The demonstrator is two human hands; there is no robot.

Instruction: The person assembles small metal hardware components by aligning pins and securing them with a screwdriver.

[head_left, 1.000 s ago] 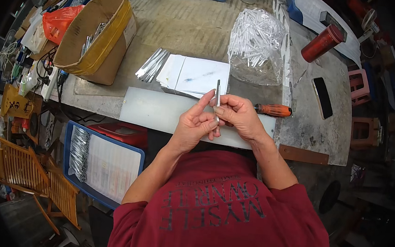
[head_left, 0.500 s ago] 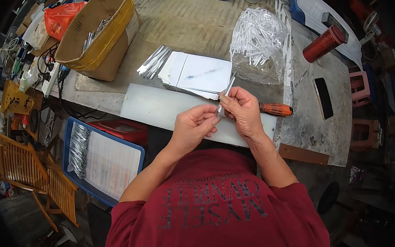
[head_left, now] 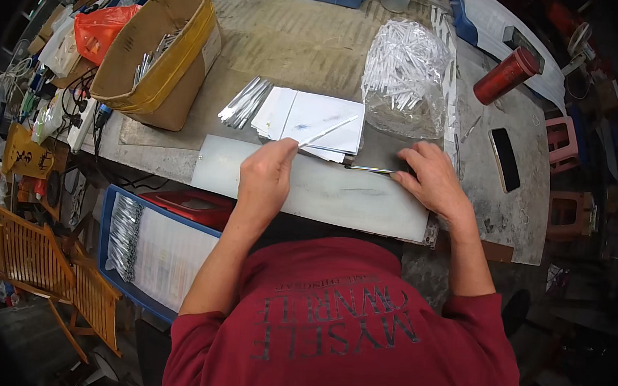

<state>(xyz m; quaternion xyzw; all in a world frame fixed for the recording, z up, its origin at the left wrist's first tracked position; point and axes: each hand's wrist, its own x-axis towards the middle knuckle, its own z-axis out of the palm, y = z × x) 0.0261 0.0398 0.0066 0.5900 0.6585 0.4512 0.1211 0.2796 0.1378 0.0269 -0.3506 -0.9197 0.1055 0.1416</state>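
My left hand (head_left: pixel 265 176) pinches one end of a slim whitish rod (head_left: pixel 330 130), which slants up to the right over a stack of white cards or paper (head_left: pixel 322 114). My right hand (head_left: pixel 435 180) is closed over the handle of a screwdriver, whose thin metal shaft (head_left: pixel 370 169) points left from the fingers; the handle is hidden beneath the hand. Under both hands lies a pale, flat board (head_left: pixel 309 186) along the table's near edge. Beside the white stack rests a bundle of silvery strips (head_left: pixel 245 102).
A clear bag of white sticks (head_left: pixel 406 70) sits beyond my right hand. To the right are a phone (head_left: pixel 505 160) and a red cylinder (head_left: pixel 507 76). A cardboard box (head_left: pixel 179 85) holding metal rods stands at left. Below the table edge is a blue tray (head_left: pixel 106 231).
My hands have parted. The left has moved left, carrying the slim rod, while the right has gone right onto the screwdriver, covering its orange handle.
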